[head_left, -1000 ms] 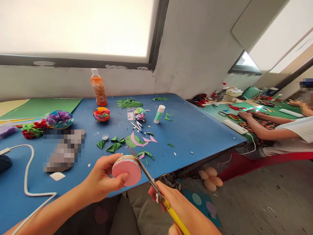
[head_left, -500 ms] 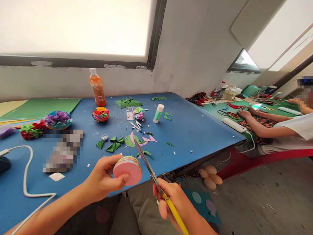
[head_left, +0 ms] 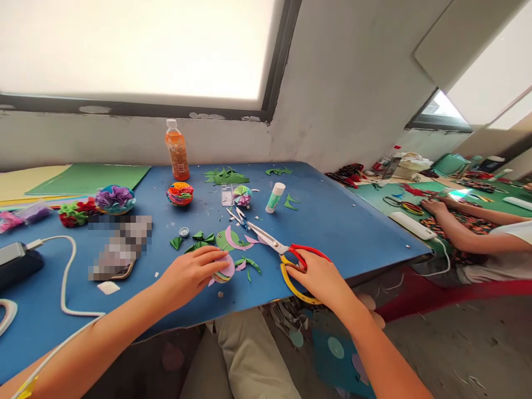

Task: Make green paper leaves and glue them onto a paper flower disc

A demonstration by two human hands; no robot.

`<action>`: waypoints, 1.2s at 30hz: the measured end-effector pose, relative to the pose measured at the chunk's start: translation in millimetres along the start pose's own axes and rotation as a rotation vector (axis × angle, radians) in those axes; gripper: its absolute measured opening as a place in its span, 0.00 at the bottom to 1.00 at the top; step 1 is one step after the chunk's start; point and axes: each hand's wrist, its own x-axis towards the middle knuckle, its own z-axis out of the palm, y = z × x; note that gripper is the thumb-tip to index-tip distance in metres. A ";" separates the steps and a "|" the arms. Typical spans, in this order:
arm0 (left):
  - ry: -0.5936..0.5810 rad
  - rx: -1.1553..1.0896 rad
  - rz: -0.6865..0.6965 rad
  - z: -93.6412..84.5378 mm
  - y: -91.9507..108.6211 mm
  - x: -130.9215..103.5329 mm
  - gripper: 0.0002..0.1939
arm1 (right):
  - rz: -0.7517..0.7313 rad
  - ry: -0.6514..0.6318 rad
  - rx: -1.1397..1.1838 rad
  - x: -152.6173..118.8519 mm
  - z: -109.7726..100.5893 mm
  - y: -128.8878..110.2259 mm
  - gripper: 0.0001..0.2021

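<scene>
My left hand (head_left: 198,272) is closed round a small stack of round coloured papers (head_left: 225,271), lilac on top, at the table's front edge. At its right, my right hand (head_left: 316,272) grips scissors (head_left: 269,239) with one red and one yellow handle; their blades lie over the table and point up and left. Green and pink paper scraps (head_left: 228,239) lie between the hands and the pens. Several folded dark green pieces (head_left: 200,240) are just beyond my left hand.
On the blue table (head_left: 332,233) stand a glue stick (head_left: 275,198), an orange bottle (head_left: 177,151) and paper pompoms (head_left: 180,194). A phone (head_left: 122,249) and white cable (head_left: 66,277) are at the left. At the right, a person's arms (head_left: 461,221) rest over a green table.
My left hand has moved with the stack down to the table edge. The scissors have turned flatter and moved onto the table with my right hand. The view has shifted left.
</scene>
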 end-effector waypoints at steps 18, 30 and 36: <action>0.005 -0.178 -0.567 1.4 21.2 -6.4 0.12 | -0.115 0.037 0.035 11.7 -12.7 -8.0 0.17; 0.019 -0.203 -0.434 -1.1 15.2 -10.9 0.12 | -0.246 0.054 0.136 -3.8 2.3 -10.0 0.15; 0.052 -0.080 -0.239 2.8 16.0 -15.8 0.14 | -0.364 -0.035 0.086 -5.0 3.9 -29.3 0.14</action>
